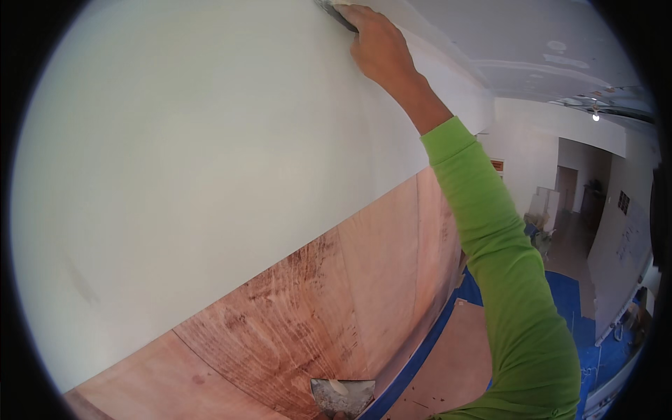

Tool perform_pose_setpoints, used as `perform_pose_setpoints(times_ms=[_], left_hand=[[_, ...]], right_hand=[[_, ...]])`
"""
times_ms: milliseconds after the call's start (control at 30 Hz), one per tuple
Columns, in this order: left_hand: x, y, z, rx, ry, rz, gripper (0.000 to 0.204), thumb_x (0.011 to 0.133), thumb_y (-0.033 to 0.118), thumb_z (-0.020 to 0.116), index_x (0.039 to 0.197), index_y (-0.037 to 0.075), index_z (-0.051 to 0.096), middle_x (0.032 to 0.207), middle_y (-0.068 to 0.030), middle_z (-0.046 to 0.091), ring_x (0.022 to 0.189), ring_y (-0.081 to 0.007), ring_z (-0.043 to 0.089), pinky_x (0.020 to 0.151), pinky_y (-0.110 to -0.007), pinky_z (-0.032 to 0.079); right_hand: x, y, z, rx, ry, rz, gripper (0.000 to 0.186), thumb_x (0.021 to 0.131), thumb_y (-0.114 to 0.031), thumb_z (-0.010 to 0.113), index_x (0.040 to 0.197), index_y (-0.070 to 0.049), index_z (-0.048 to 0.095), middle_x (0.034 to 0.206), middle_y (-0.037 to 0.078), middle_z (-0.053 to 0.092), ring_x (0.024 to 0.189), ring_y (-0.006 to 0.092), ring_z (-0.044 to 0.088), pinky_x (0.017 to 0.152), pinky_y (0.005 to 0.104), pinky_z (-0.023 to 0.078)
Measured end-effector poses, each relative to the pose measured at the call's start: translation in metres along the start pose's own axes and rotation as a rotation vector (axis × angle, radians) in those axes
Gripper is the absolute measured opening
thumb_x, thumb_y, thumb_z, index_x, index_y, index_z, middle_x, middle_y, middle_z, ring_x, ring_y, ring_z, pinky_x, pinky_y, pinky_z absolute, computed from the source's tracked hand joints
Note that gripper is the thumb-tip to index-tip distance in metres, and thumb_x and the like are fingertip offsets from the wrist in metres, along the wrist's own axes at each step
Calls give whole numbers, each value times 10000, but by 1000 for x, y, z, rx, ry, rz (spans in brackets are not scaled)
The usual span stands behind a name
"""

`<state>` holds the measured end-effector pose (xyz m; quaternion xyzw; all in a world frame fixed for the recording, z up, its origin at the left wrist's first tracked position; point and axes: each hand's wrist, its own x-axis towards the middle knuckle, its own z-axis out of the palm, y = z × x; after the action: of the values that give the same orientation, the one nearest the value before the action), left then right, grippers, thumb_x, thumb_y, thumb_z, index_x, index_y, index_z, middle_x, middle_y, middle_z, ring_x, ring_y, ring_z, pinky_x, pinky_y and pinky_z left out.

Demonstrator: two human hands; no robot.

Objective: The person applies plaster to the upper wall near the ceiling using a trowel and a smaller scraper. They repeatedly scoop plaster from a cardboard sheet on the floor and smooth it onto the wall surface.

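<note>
My right hand [383, 47], on an outstretched arm in a green sleeve, is closed around a putty knife [339, 17] high on the white wall [196, 140]. Its dark blade lies at or close to the wall surface, and pale paste shows by the fingers; the top edge of the view cuts it off. Low in the middle, a second, wide putty knife [344, 397] with a smeared grey blade carries a small pale dab. Fingertips of my left hand [339, 416] show at its base; the rest of that hand is out of view.
Reddish wood-grain panels [280, 315] cover the wall below the white part. Blue sheeting [563, 294] and a brown board [451, 350] lie on the floor. A patched ceiling [532, 42] spreads overhead, with a lit bulb [596, 117]. A doorway [584, 175] opens at the far right.
</note>
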<state>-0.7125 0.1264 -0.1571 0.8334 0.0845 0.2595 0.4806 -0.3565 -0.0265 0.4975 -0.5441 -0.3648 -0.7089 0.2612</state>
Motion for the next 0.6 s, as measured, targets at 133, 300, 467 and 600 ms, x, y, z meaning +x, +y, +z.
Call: perform_pose_setpoints(times_ms=[133, 300, 467, 600], left_hand=[[5, 48, -12, 354, -12, 232, 257, 933, 93, 691, 1181, 32, 668, 1217, -249, 612, 1143, -441, 574, 1000, -493, 483], [18, 97, -19, 157, -78, 181, 226, 937, 72, 658, 1159, 31, 661, 1169, -226, 613, 1092, -440, 567, 950, -482, 481], [16, 97, -23, 270, -164, 154, 230, 947, 99, 654, 1168, 34, 662, 1170, -213, 618, 1095, -433, 571, 952, -477, 483], [9, 87, -20, 268, -153, 112, 240, 948, 112, 657, 1176, 37, 662, 1169, -208, 619, 1092, -429, 574, 949, -475, 485]], right_hand=[[-20, 3, -14, -1, -28, -48, 456, 920, 64, 492, 1328, -57, 653, 1351, 153, 654, 1187, 381, 618, 1019, 443, 510], [-15, 21, -43, 30, -145, -37, 429, 937, 39, 511, 1325, -68, 659, 1315, 147, 678, 1153, 390, 640, 1003, 440, 523], [7, 24, -43, -13, -93, 10, 429, 951, 46, 480, 1340, -34, 642, 1339, 181, 658, 1206, 390, 616, 1053, 437, 490], [17, 18, -38, -14, -120, 4, 455, 938, 73, 430, 1347, 27, 624, 1396, 237, 617, 1310, 384, 569, 1153, 432, 429]])
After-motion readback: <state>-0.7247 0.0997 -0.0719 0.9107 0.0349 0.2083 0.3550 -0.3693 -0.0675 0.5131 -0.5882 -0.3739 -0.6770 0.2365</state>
